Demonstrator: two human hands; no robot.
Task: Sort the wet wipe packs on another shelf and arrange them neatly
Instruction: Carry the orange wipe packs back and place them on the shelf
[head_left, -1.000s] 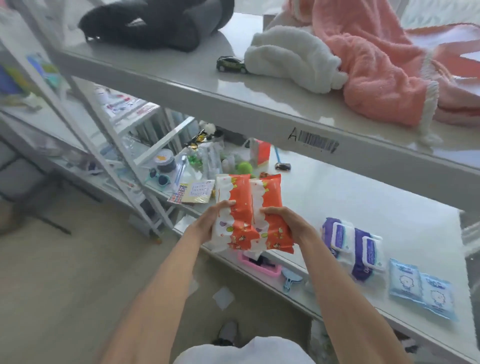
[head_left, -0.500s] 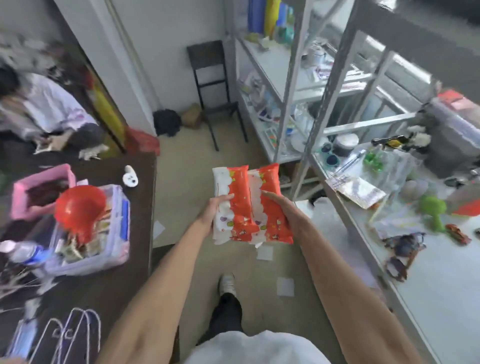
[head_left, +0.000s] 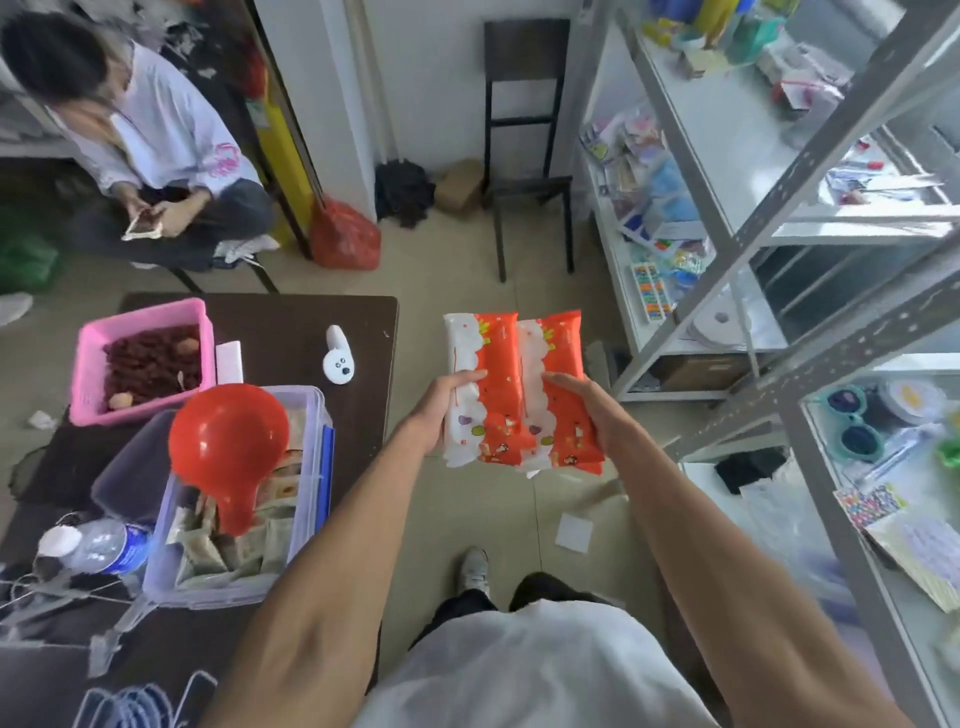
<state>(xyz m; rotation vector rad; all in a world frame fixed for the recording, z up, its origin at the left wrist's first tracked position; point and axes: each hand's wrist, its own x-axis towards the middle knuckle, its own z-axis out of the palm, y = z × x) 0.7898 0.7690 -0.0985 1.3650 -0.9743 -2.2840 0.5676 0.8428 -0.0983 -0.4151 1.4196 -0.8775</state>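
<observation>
Two orange-and-white wet wipe packs (head_left: 519, 384) sit side by side between my hands, held over the floor in the middle of the view. My left hand (head_left: 441, 410) grips the left pack's edge, thumb on top. My right hand (head_left: 587, 410) clasps the right pack from its right side. The metal shelf rack (head_left: 810, 332) stands to my right, apart from the packs.
A dark table (head_left: 291, 332) on my left carries a pink basket (head_left: 140, 322), a clear box (head_left: 306, 499) with a red scoop (head_left: 228, 447), and a water bottle (head_left: 98, 545). A seated person (head_left: 156, 156) with a phone is at far left. A black chair (head_left: 524, 150) stands ahead.
My view has swung left, away from the shelf with the purple and blue packs, toward the table and room. Both hands still hold the two orange packs in front of me.
</observation>
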